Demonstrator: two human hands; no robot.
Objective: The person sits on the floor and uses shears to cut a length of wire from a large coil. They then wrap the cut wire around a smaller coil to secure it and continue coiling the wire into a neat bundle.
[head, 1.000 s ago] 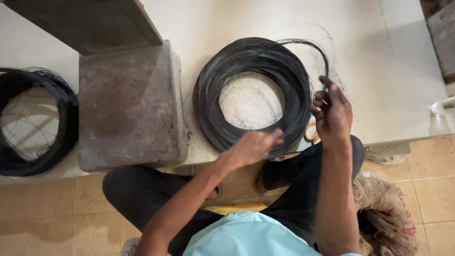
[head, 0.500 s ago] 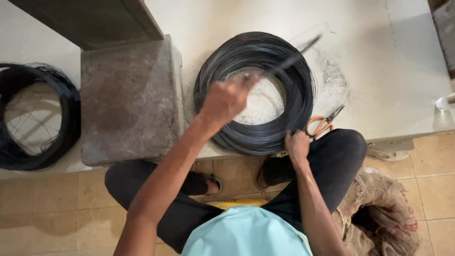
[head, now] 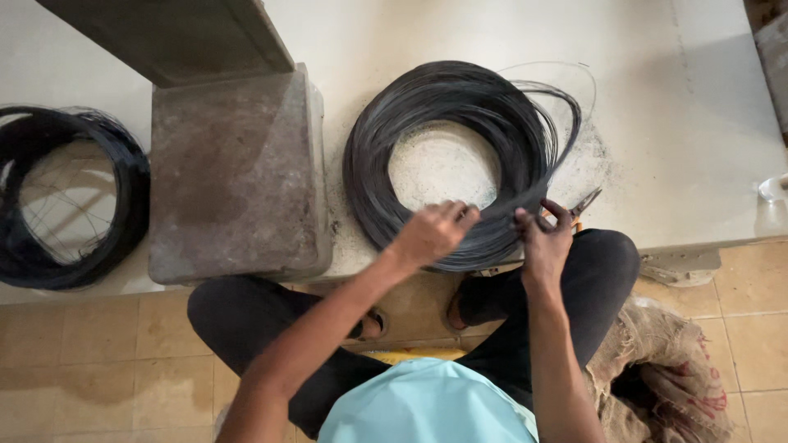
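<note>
Far out beyond your left fingers, a second coil of dark wire point(head: 70, 197) lay flat on the pale slab point(head: 673, 123), well apart from your hands. Between that coil and your left fingers stood a grey stone block point(head: 238, 176), with a dark beam point(head: 164, 37) resting across its far edge.

Your left hand point(head: 428, 234) sat on the near rim of the big wire coil point(head: 460, 156), fingers curled and pinched around a strand of wire point(head: 497, 210) that ran across to your other hand. The coil itself lay flat on the slab just past your fingertips, with a few loose loops springing out on its far right side.

Your right hand point(head: 543, 238) was just beside the left, fingers clenched on the same strand at the coil's near right edge. Just beyond your right fingers, the tip of a pair of cutters point(head: 584, 205) with an orange handle peeked out on the slab; your hand hid most of it. Below your right wrist, near your knee, a burlap sack point(head: 665, 369) lay crumpled on the tiled floor point(head: 98, 361).
</note>
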